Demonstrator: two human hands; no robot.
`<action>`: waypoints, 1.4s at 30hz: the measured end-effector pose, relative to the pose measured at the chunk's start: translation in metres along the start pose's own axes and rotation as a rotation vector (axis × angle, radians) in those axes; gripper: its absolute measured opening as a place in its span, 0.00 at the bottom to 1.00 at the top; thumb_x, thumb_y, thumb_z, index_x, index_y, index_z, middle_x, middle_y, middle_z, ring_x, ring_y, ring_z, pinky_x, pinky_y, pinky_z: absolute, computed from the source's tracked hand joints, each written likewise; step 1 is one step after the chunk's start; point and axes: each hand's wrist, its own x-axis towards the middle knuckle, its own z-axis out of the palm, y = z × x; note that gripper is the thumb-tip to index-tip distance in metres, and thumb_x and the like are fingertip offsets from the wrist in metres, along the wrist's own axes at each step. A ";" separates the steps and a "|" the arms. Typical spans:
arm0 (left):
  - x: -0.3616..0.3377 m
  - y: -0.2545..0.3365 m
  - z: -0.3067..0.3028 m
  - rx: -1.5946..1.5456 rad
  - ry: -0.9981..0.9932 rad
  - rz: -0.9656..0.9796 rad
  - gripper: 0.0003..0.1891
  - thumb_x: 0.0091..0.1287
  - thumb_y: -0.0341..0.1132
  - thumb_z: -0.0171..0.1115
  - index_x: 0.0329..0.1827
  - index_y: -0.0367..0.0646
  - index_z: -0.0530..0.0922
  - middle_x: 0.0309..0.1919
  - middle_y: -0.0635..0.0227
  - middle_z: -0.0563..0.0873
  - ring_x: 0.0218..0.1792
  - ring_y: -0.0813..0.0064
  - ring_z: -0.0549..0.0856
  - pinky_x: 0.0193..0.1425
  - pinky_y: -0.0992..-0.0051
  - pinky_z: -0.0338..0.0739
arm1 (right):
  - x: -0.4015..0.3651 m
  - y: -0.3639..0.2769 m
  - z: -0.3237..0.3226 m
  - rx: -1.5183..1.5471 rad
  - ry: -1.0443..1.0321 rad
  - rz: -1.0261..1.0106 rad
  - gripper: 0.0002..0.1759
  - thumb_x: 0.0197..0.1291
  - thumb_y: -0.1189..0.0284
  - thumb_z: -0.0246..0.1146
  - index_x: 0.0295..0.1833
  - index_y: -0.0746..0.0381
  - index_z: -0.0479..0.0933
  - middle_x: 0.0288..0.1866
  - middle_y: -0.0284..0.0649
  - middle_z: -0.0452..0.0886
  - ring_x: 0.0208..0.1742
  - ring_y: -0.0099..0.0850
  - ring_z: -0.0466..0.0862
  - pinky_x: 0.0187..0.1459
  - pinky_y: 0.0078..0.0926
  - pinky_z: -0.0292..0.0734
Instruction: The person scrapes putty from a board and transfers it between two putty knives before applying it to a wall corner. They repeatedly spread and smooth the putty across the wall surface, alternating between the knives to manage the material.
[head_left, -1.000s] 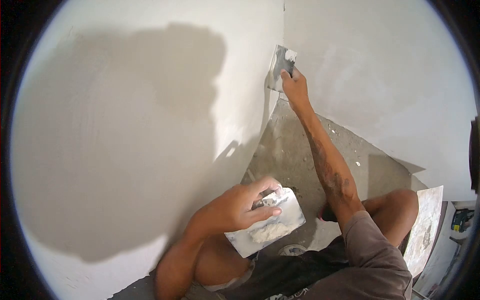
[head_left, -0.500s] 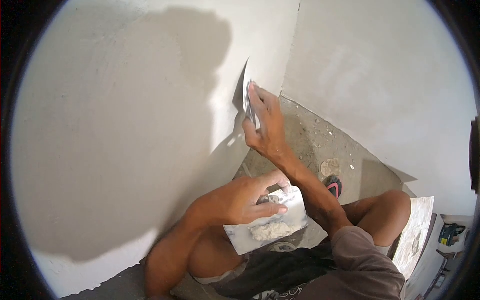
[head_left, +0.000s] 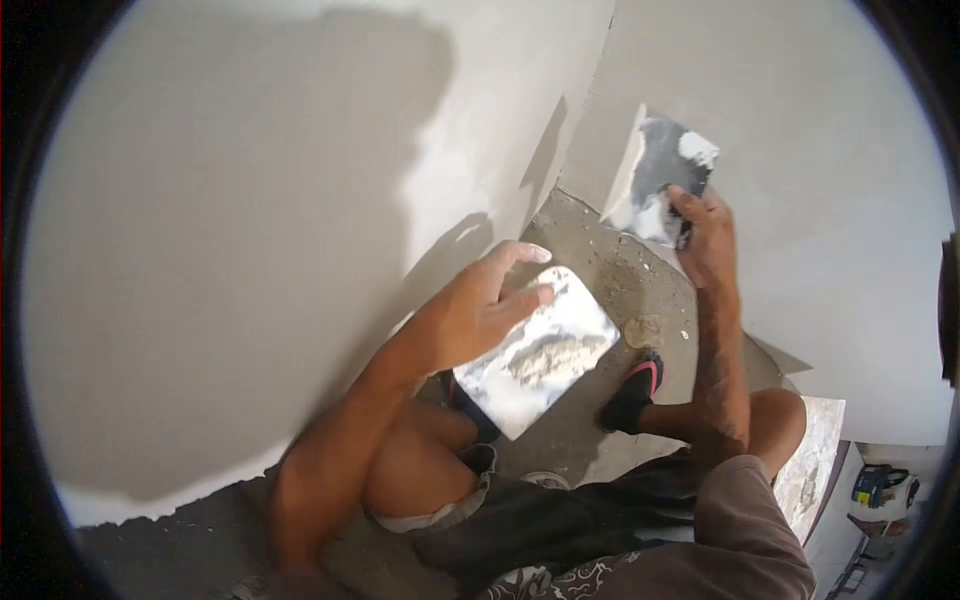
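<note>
Head view: clamping the scraper (head_left: 665,150) in the right hand (head_left: 712,240), right of the wall corner (head_left: 558,187); gripping the plate (head_left: 512,408) in the left hand (head_left: 475,312), short of that corner; ideally levelling it beneath the paste (head_left: 560,361).

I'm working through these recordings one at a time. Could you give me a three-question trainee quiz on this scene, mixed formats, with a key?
1. Multiple choice: which hand holds the plate bearing a heap of pale paste?
A) right
B) left
C) both

2. True or false: the flat blade rests against the plate.

3. Fill in: the strap on the footwear is coloured ____.

Key:
1. B, the left hand.
2. False; the right hand holds it apart from the plate.
3. Pink.
</note>
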 end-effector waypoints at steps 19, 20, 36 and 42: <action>-0.008 0.001 0.010 -0.052 -0.168 0.045 0.21 0.75 0.44 0.57 0.58 0.33 0.76 0.44 0.59 0.85 0.46 0.77 0.82 0.53 0.74 0.75 | 0.046 0.176 0.037 -0.145 0.289 0.128 0.07 0.61 0.74 0.61 0.41 0.67 0.79 0.29 0.32 0.76 0.27 0.22 0.72 0.28 0.23 0.66; -0.006 -0.002 0.010 -0.042 -0.161 0.047 0.20 0.75 0.44 0.56 0.58 0.34 0.76 0.43 0.60 0.85 0.45 0.77 0.82 0.52 0.74 0.75 | 0.051 0.185 0.042 -0.142 0.274 0.137 0.07 0.61 0.74 0.62 0.41 0.67 0.79 0.29 0.32 0.76 0.27 0.22 0.72 0.28 0.23 0.65; -0.010 0.004 0.006 0.047 -0.344 0.054 0.26 0.72 0.48 0.60 0.58 0.32 0.76 0.42 0.51 0.86 0.43 0.68 0.84 0.49 0.70 0.77 | -0.003 0.110 0.135 -0.542 0.077 -0.301 0.18 0.64 0.73 0.59 0.57 0.71 0.73 0.34 0.46 0.79 0.33 0.33 0.77 0.39 0.30 0.75; -0.014 0.014 0.003 0.153 -0.358 0.026 0.27 0.71 0.50 0.62 0.60 0.33 0.75 0.41 0.53 0.86 0.43 0.71 0.84 0.48 0.71 0.77 | -0.038 0.069 0.128 -0.564 -0.170 -0.416 0.14 0.66 0.73 0.58 0.53 0.70 0.73 0.36 0.49 0.78 0.35 0.38 0.79 0.40 0.33 0.75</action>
